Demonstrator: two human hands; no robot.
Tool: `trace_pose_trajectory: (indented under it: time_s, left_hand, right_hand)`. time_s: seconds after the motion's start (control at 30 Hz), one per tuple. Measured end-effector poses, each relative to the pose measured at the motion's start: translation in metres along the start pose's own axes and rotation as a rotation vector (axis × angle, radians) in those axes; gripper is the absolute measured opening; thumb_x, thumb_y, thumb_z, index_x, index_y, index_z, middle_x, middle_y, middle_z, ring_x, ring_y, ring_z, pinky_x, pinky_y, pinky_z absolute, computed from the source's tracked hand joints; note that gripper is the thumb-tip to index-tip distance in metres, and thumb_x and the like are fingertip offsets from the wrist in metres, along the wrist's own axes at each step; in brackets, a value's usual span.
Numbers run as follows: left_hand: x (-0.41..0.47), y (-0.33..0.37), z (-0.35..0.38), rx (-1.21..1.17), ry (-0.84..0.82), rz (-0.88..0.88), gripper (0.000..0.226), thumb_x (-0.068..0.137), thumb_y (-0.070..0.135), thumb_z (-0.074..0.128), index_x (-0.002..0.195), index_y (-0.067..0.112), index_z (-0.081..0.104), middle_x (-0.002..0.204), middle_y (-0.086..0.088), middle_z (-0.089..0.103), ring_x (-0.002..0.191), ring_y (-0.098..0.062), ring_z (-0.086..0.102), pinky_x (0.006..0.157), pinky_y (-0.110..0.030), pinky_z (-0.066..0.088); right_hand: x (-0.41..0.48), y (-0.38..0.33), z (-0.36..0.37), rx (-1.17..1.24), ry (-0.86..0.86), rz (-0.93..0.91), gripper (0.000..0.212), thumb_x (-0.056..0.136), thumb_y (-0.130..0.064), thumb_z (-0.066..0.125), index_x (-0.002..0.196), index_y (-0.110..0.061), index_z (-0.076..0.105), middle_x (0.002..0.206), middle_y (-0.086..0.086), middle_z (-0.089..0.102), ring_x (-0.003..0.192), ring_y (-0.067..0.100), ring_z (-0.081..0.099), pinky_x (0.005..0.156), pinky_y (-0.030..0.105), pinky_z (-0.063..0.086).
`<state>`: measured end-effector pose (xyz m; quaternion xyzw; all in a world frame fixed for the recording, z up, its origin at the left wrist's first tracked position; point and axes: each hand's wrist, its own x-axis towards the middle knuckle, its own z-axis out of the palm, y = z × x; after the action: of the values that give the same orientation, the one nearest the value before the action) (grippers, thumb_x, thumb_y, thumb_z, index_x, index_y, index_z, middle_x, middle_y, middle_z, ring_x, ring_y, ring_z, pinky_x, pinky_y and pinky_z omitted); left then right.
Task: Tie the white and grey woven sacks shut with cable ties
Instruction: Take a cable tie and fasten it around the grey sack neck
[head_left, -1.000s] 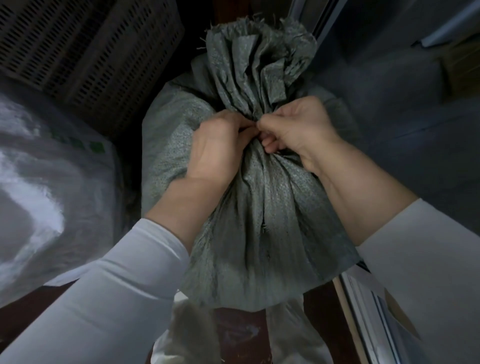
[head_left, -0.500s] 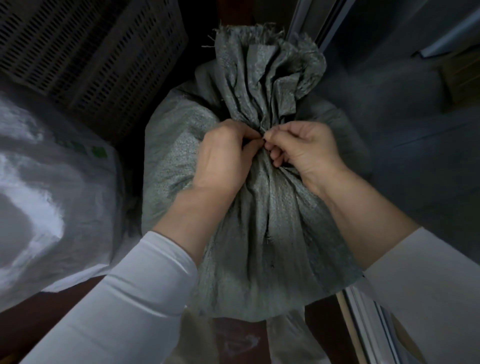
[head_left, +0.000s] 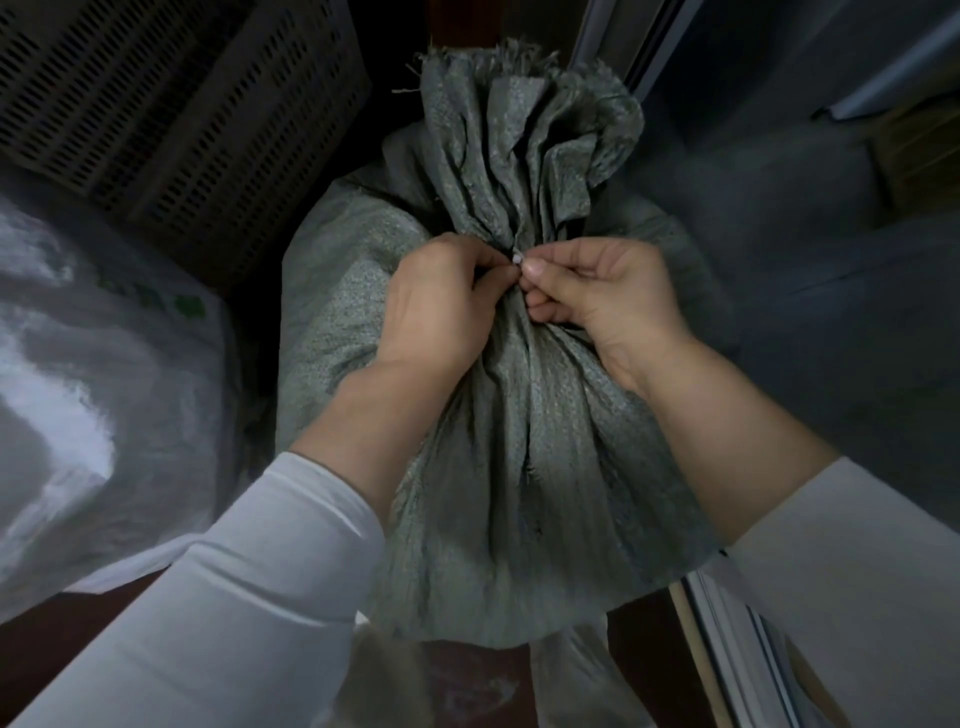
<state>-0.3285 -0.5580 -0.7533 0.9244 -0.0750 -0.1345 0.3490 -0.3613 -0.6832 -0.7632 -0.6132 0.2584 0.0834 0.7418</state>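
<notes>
A full grey woven sack (head_left: 524, 467) stands in the middle, its mouth gathered into a bunched neck with the frayed top fanning out above. My left hand (head_left: 436, 306) grips the neck from the left, fingers curled into the folds. My right hand (head_left: 597, 296) comes in from the right and pinches a small white piece of a cable tie (head_left: 517, 256) right at the neck, thumb and forefinger meeting my left fingertips. The rest of the cable tie is hidden by the fabric and my fingers.
A white woven sack (head_left: 93, 395) with green print lies at the left. Dark perforated plastic crates (head_left: 171, 98) stand behind it. A dark grey bulky surface (head_left: 810, 249) fills the right side. Metal rails (head_left: 727, 649) run along the lower right over a reddish-brown floor.
The view has tilted so the sack and both hands sit lower in the frame. My fingertips have shifted at the neck, and a small white bit of cable tie now shows between them.
</notes>
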Motion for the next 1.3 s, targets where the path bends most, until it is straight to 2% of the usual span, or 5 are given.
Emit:
trace_pose_trajectory:
  time_s: [0.53, 0.77, 1.0, 1.13, 1.3]
  left_hand:
    - [-0.013, -0.001, 0.009, -0.033, 0.176, 0.095, 0.018, 0.083, 0.025, 0.066, 0.092, 0.012, 0.073, 0.093, -0.010, 0.069, 0.087, -0.025, 0.064, 0.075, -0.030, 0.042]
    - [-0.014, -0.005, 0.020, 0.029, 0.223, 0.164, 0.019, 0.080, 0.015, 0.057, 0.079, 0.003, 0.070, 0.078, -0.018, 0.065, 0.074, -0.033, 0.063, 0.065, -0.031, 0.036]
    - [-0.009, -0.006, 0.021, -0.004, 0.246, 0.147, 0.020, 0.084, 0.015, 0.057, 0.085, 0.000, 0.070, 0.084, -0.019, 0.066, 0.081, -0.033, 0.063, 0.071, -0.031, 0.039]
    - [-0.009, -0.005, 0.018, -0.055, 0.255, 0.114, 0.021, 0.088, 0.017, 0.058, 0.092, 0.000, 0.069, 0.093, -0.018, 0.068, 0.089, -0.032, 0.063, 0.076, -0.029, 0.038]
    - [-0.007, -0.002, 0.017, -0.085, 0.223, 0.055, 0.023, 0.091, 0.024, 0.057, 0.100, 0.006, 0.069, 0.103, -0.012, 0.068, 0.098, -0.027, 0.062, 0.081, -0.031, 0.040]
  right_hand:
    - [-0.006, 0.001, 0.015, -0.089, 0.228, -0.045, 0.019, 0.084, -0.003, 0.065, 0.068, -0.014, 0.065, 0.042, -0.009, 0.053, 0.037, 0.000, 0.043, 0.036, 0.013, 0.034]
    - [-0.005, 0.002, 0.014, -0.117, 0.187, -0.073, 0.015, 0.080, -0.005, 0.070, 0.073, -0.018, 0.069, 0.044, -0.013, 0.059, 0.041, -0.002, 0.045, 0.041, 0.011, 0.036]
    - [-0.008, 0.004, 0.003, -0.025, 0.093, -0.071, 0.026, 0.086, 0.007, 0.057, 0.108, -0.005, 0.063, 0.057, -0.008, 0.066, 0.049, 0.000, 0.057, 0.052, 0.012, 0.048]
    - [-0.007, -0.004, 0.001, -0.027, 0.068, -0.058, 0.011, 0.083, 0.006, 0.062, 0.085, -0.004, 0.066, 0.053, -0.004, 0.066, 0.049, 0.003, 0.061, 0.051, 0.015, 0.052]
    - [-0.006, -0.011, 0.002, -0.118, 0.036, -0.065, 0.019, 0.085, 0.004, 0.061, 0.073, -0.011, 0.062, 0.055, -0.001, 0.063, 0.045, 0.004, 0.061, 0.050, 0.016, 0.052]
